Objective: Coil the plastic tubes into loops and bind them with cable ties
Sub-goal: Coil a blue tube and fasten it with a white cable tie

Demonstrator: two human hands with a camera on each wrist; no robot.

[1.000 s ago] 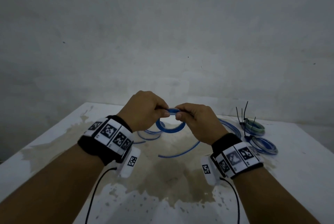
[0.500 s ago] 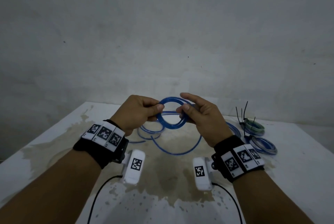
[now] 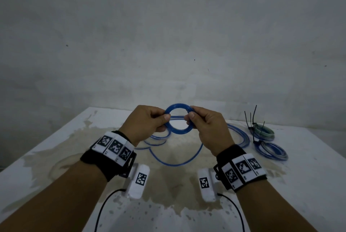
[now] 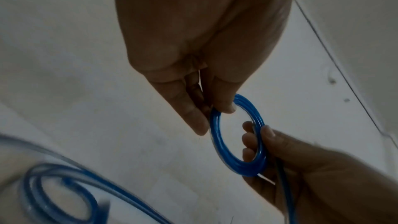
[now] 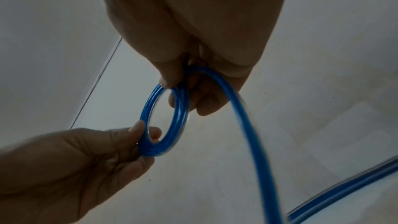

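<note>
A small coil of blue plastic tube (image 3: 178,132) is held upright above the table between both hands. My left hand (image 3: 164,119) pinches its left side (image 4: 215,125) between thumb and fingers. My right hand (image 3: 190,116) pinches the right side (image 5: 181,94), fingers curled round it. The loose rest of the blue tube (image 3: 176,163) trails down from the right hand (image 5: 243,122) and lies in wide loops on the table (image 3: 309,185). Two bound coils, one greenish (image 3: 264,132) and one blue (image 3: 272,151), lie at the right with black cable ties (image 3: 252,117) sticking up.
The white table has a large brown stain (image 3: 168,185) in its middle. A grey wall (image 3: 168,44) rises right behind the table's far edge. Cables run from both wrist cameras toward the near edge.
The hands rose a little and turned the coil upright. The right hand's fingers, spread half a second ago, now curl round the coil, and another turn of tube has joined it.
</note>
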